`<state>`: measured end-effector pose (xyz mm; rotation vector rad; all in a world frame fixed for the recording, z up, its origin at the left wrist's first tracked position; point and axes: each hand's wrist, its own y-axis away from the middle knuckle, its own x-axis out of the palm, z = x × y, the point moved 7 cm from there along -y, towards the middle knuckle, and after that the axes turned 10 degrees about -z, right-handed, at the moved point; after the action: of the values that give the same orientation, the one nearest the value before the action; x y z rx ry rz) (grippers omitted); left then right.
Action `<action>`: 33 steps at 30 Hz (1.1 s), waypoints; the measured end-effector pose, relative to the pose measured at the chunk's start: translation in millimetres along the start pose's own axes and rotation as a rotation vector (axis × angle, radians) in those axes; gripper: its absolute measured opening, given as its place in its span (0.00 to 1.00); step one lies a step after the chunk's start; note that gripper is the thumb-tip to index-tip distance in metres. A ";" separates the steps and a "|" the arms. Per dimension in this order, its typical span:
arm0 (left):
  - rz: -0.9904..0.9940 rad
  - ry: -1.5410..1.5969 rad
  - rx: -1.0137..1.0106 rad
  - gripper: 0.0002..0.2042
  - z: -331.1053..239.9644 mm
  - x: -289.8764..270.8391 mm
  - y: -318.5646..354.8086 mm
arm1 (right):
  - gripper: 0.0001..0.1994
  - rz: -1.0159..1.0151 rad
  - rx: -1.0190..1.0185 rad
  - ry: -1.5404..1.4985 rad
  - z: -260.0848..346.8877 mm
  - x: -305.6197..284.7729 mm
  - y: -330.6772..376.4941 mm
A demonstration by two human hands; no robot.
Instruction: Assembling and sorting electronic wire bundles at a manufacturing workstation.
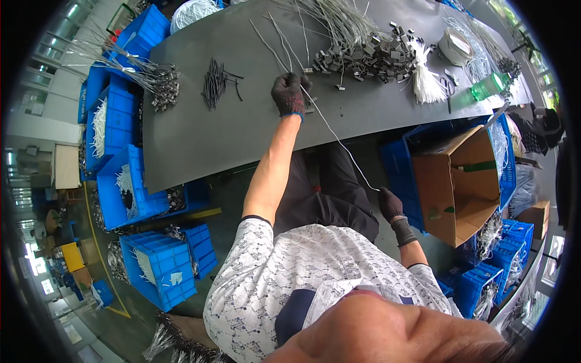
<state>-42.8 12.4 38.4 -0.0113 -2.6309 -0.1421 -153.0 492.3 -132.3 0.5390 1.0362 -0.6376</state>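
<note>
My left hand [289, 95], in a dark glove with a blue cuff, is closed over the grey table. Several thin wires rise out of its fist toward the far edge. One pale wire [339, 140] slants from this hand down past the table's front edge to my right hand [391, 204]. That hand, also in a dark glove, pinches the wire's lower end beside my leg. Just right of my left hand, small dark metal pieces lie partly hidden. Beyond them spreads a heap of small dark metal blocks [387, 57], with many grey wires [345, 21] behind it.
On the table [200, 136] lie short black strips [215, 85], a white strand bundle [426, 78], scissors [449, 81], a green bottle [489, 88] and a white bag [455, 46]. A cardboard box [437, 193] stands at right; blue crates [160, 275] flank me.
</note>
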 end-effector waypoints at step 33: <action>0.521 -0.674 -0.325 0.10 108.5 -62.6 -51.9 | 0.22 -0.388 -0.074 -0.282 310.6 -1.5 -281.7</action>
<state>-42.4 -26.8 -91.3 -1.0030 -3.1081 -0.4441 -163.4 85.0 -33.4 0.1735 0.8971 -0.9829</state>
